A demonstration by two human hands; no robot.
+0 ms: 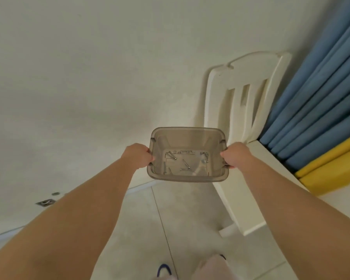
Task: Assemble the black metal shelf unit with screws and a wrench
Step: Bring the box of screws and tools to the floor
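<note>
- Screws [179, 161] lie loose on the bottom of a clear bin [187, 179], centre frame, long axis left-right.
- Left hand [138, 155] grasps its left rim.
- Right hand [233, 155] grasps its right rim, equally near.

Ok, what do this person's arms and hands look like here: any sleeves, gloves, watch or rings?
Both arms are bare as far as the frame shows, with no sleeves in view. The left hand and right hand wear no gloves, and no watch, band or ring is visible.
</note>
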